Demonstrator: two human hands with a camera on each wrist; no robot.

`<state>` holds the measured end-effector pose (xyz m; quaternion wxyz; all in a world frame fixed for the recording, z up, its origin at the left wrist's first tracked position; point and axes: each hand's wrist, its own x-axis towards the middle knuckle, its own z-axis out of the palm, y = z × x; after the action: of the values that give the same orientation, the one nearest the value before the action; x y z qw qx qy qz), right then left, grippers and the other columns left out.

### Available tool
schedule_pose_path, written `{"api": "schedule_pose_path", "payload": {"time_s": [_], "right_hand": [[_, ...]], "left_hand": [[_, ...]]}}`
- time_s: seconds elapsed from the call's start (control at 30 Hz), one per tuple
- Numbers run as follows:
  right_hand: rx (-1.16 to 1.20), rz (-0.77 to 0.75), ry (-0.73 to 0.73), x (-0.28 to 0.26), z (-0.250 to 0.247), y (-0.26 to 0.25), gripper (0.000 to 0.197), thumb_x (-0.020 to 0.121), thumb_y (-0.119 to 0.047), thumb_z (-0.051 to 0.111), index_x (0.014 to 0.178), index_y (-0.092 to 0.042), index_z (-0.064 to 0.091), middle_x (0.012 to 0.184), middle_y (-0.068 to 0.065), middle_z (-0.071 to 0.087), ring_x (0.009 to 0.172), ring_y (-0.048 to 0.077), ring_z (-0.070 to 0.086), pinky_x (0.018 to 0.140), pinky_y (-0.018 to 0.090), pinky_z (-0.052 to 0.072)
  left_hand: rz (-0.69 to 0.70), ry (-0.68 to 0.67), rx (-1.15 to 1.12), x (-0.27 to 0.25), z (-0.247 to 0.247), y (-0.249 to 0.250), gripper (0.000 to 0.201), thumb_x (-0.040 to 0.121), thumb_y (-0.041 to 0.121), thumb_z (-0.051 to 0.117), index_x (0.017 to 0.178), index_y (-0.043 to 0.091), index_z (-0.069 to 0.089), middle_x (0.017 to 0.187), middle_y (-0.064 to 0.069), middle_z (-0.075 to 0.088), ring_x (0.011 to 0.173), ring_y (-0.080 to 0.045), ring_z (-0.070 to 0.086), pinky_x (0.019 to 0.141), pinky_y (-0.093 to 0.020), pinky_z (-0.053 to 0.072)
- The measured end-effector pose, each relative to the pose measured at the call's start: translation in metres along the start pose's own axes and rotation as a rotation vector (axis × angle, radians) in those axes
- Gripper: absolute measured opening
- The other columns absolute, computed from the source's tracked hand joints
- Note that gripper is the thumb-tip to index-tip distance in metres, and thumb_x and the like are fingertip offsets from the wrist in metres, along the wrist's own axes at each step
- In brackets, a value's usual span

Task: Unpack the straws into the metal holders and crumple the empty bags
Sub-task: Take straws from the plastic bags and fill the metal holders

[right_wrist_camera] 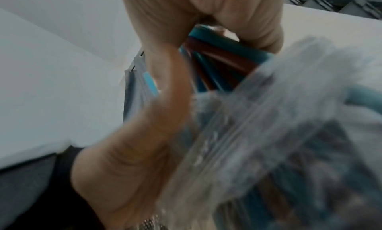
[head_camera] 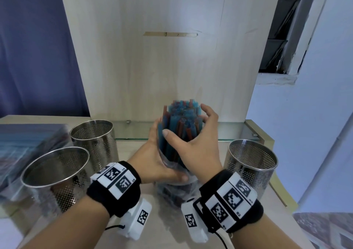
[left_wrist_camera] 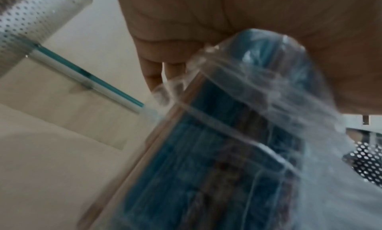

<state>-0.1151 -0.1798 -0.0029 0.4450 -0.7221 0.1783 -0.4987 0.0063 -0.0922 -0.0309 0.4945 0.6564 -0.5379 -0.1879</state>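
A clear plastic bag (head_camera: 172, 183) full of blue and red straws (head_camera: 181, 120) stands upright at the table's centre, the straws sticking out of its top. My left hand (head_camera: 162, 164) grips the bag around its middle, thumb across the front. My right hand (head_camera: 191, 143) curls around the exposed straws, thumb in front, fingers behind. In the left wrist view the bag (left_wrist_camera: 237, 135) fills the frame, blurred. The right wrist view shows my fingers (right_wrist_camera: 258, 29) wrapped on the straws (right_wrist_camera: 217, 57). Three perforated metal holders stand empty: two at left (head_camera: 55, 174) (head_camera: 93, 139), one at right (head_camera: 252, 164).
A wooden panel (head_camera: 162, 48) rises behind the bag, with a glass shelf edge (head_camera: 133, 139) at its foot. A wrapped package (head_camera: 24, 141) lies at the far left. The table's right edge (head_camera: 277, 189) runs just beyond the right holder.
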Motion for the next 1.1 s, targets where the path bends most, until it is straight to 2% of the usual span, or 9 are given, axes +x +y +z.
{"api": "schedule_pose_path", "payload": {"time_s": [0.2, 0.3, 0.43, 0.53, 0.63, 0.8, 0.9, 1.0, 1.1], "right_hand": [[-0.001, 0.006, -0.145, 0.014, -0.017, 0.005, 0.146, 0.042, -0.066, 0.09, 0.149, -0.047, -0.007, 0.158, -0.007, 0.015, 0.146, 0.01, 0.022, 0.12, 0.045, 0.026], [0.124, 0.11, -0.378, 0.019, -0.023, 0.012, 0.146, 0.046, -0.044, 0.097, 0.152, -0.042, -0.004, 0.151, -0.003, 0.038, 0.136, 0.006, 0.044, 0.116, 0.042, 0.036], [0.102, -0.04, -0.222, 0.016, -0.027, 0.005, 0.103, 0.053, -0.04, 0.096, 0.138, -0.036, 0.038, 0.13, -0.012, 0.058, 0.119, 0.004, 0.058, 0.102, 0.035, 0.05], [0.035, -0.073, -0.204, 0.011, -0.025, 0.006, 0.122, 0.049, -0.054, 0.092, 0.148, -0.041, 0.021, 0.145, -0.016, 0.036, 0.134, -0.001, 0.039, 0.11, 0.021, 0.036], [0.097, 0.055, -0.343, 0.008, -0.023, 0.015, 0.143, 0.048, -0.045, 0.094, 0.153, -0.038, -0.003, 0.145, -0.019, 0.033, 0.135, -0.005, 0.038, 0.115, 0.025, 0.032], [0.14, 0.118, -0.332, 0.012, -0.026, 0.032, 0.085, 0.062, -0.039, 0.092, 0.131, -0.02, 0.048, 0.118, -0.004, 0.068, 0.107, 0.008, 0.067, 0.092, 0.035, 0.057], [0.171, 0.164, -0.254, 0.009, -0.027, 0.031, 0.073, 0.069, -0.055, 0.077, 0.127, -0.018, 0.05, 0.11, -0.004, 0.07, 0.098, 0.003, 0.068, 0.084, 0.025, 0.057], [0.173, 0.168, -0.106, 0.003, -0.025, 0.026, 0.062, 0.074, -0.055, 0.066, 0.121, -0.016, 0.054, 0.104, -0.003, 0.068, 0.09, 0.001, 0.068, 0.071, 0.015, 0.053], [0.127, 0.147, -0.009, 0.001, -0.026, 0.03, 0.031, 0.085, -0.041, 0.07, 0.106, -0.02, 0.06, 0.097, -0.007, 0.069, 0.086, -0.001, 0.066, 0.07, 0.014, 0.052]], "left_hand": [[0.018, 0.094, 0.069, -0.006, -0.005, -0.007, 0.089, 0.055, 0.027, 0.095, 0.131, 0.031, 0.05, 0.116, 0.018, 0.066, 0.109, 0.008, 0.06, 0.091, -0.015, 0.05], [0.01, 0.061, 0.085, -0.011, -0.011, -0.003, 0.083, 0.053, 0.024, 0.096, 0.123, 0.035, 0.053, 0.114, 0.025, 0.065, 0.108, 0.011, 0.058, 0.088, -0.007, 0.046], [-0.023, 0.129, -0.094, -0.01, -0.019, -0.002, 0.091, 0.048, 0.026, 0.093, 0.13, 0.026, 0.052, 0.119, 0.008, 0.069, 0.112, -0.01, 0.065, 0.09, -0.033, 0.055], [-0.047, 0.087, -0.058, -0.005, -0.023, 0.0, 0.087, 0.054, 0.013, 0.093, 0.13, 0.019, 0.053, 0.114, -0.001, 0.071, 0.107, -0.016, 0.068, 0.089, -0.04, 0.056], [-0.069, 0.039, 0.053, -0.003, -0.018, -0.004, 0.086, 0.057, 0.003, 0.093, 0.133, 0.012, 0.051, 0.108, 0.006, 0.071, 0.099, 0.0, 0.067, 0.08, -0.017, 0.053], [-0.084, 0.024, 0.189, -0.004, -0.005, -0.007, 0.094, 0.044, 0.034, 0.098, 0.127, 0.033, 0.052, 0.108, 0.019, 0.067, 0.101, 0.01, 0.062, 0.087, -0.017, 0.052], [-0.047, 0.139, 0.191, -0.008, 0.005, -0.015, 0.091, 0.042, 0.032, 0.099, 0.113, 0.047, 0.044, 0.106, 0.017, 0.064, 0.098, 0.01, 0.061, 0.08, -0.013, 0.052], [-0.04, 0.236, 0.291, -0.011, 0.011, -0.024, 0.096, 0.034, 0.06, 0.091, 0.105, 0.07, 0.027, 0.117, 0.01, 0.05, 0.105, 0.001, 0.055, 0.09, -0.025, 0.051], [-0.026, 0.237, 0.23, -0.008, 0.014, -0.029, 0.093, 0.038, 0.056, 0.093, 0.114, 0.055, 0.039, 0.114, 0.01, 0.059, 0.102, -0.003, 0.063, 0.088, -0.03, 0.055]]}}
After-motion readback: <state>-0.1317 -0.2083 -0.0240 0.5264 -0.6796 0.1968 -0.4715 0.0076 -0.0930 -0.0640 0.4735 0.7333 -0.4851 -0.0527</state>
